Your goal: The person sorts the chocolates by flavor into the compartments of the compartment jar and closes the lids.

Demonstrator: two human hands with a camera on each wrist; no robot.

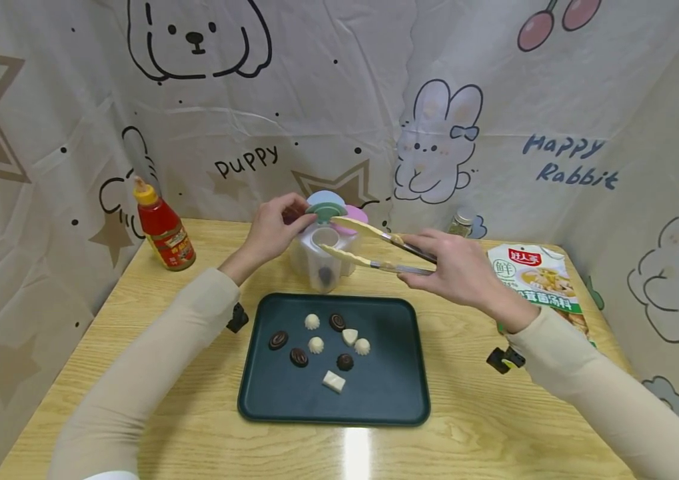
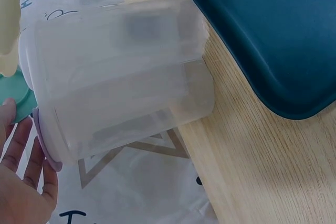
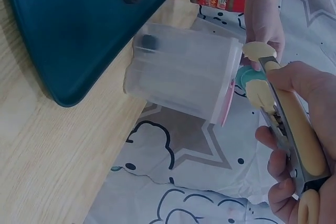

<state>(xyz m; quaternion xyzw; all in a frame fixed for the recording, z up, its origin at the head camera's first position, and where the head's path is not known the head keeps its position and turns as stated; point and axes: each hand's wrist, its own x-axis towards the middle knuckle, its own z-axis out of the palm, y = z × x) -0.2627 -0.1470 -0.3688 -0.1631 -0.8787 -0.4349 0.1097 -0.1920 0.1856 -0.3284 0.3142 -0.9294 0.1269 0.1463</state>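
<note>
A clear plastic storage canister (image 1: 315,272) with several coloured flip lids stands behind the tray. My left hand (image 1: 273,225) is at its top, thumb and forefinger pinching the raised green lid (image 2: 20,95); its other fingers lie by the purple lid (image 2: 46,142). My right hand (image 1: 459,270) grips metal tongs (image 1: 348,257) with cream tips. Those tips are spread apart over the canister's uncovered round opening, with nothing between them. Through the canister wall shows a dark chocolate (image 1: 326,275) low inside. Pink (image 1: 354,219) and blue (image 1: 325,197) lids sit at the back.
In front of the canister lies a dark tray (image 1: 333,412) with several white and dark chocolates (image 1: 278,340). A red sauce bottle (image 1: 165,230) is at the back left. At the right are a seasoning packet (image 1: 540,277) and a small jar (image 1: 462,222). A printed cloth hangs behind.
</note>
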